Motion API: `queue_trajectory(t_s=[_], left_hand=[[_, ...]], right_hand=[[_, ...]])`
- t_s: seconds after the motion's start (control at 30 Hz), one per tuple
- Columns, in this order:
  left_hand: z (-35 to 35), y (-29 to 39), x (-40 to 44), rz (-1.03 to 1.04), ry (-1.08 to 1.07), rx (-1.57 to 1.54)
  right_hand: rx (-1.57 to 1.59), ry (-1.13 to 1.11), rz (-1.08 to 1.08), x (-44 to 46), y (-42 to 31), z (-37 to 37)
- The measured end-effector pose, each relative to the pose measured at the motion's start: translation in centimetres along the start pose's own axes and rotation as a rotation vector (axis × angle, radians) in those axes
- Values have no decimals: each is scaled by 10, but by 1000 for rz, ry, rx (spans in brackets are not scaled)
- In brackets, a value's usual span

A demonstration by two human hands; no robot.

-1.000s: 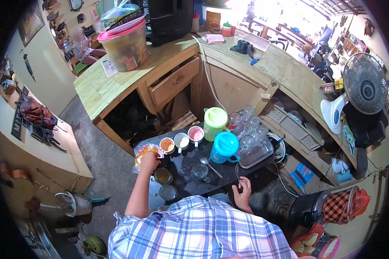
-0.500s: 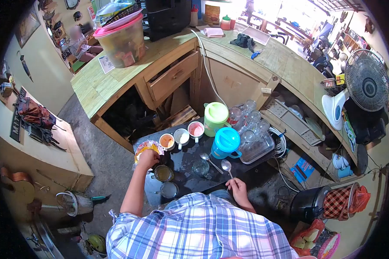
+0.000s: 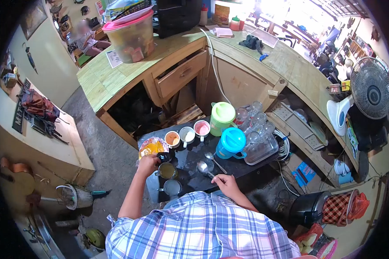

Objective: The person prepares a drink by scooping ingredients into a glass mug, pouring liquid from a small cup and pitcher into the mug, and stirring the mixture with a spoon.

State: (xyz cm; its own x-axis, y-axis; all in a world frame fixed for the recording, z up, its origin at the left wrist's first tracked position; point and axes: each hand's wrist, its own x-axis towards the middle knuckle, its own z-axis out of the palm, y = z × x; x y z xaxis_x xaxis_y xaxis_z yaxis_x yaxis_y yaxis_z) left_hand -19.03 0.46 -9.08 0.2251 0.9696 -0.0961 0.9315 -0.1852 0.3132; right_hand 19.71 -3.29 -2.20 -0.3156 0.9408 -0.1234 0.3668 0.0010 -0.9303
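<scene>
Nearest, could knock over the pale glass mug [image 3: 172,188] with a stray sweep of the left hand [image 3: 148,164]. Just beyond it, with the right hand [image 3: 226,183], grip clamped together on the handle of a spoon [image 3: 202,166], bowl brought to the clear glass [image 3: 210,165] on the dark surface [image 3: 190,173]; cannot tell whether above or inside. Could topple that glass by catching its rim, or the mug of olive liquid [image 3: 167,171] by nudging its side with the left wrist. With the left hand, touching a dark vessel [image 3: 163,157]; cannot tell whether clamped or merely resting. Might tip it against the patterned dish [image 3: 150,140] through an uneven pull. Farther on, could jolt the loose spoon [image 3: 209,155] or the white cups [image 3: 188,141] by reaching carelessly.

Compared with half a second ago, carried the held spoon across the loose one to the glass; drew the left hand back from the dish. Beyond, left the blue pitcher [image 3: 231,143] standing as before.
</scene>
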Motion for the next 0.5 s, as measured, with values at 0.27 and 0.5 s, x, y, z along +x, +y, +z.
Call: queue_trajectory(t_s=[0.27, 0.5], left_hand=[[17, -6, -8, 49, 205, 0], [19, 16, -18, -352, 459, -109]], right_hand=[[-180, -10, -10, 47, -12, 24], [-269, -302, 43, 134, 9, 82]])
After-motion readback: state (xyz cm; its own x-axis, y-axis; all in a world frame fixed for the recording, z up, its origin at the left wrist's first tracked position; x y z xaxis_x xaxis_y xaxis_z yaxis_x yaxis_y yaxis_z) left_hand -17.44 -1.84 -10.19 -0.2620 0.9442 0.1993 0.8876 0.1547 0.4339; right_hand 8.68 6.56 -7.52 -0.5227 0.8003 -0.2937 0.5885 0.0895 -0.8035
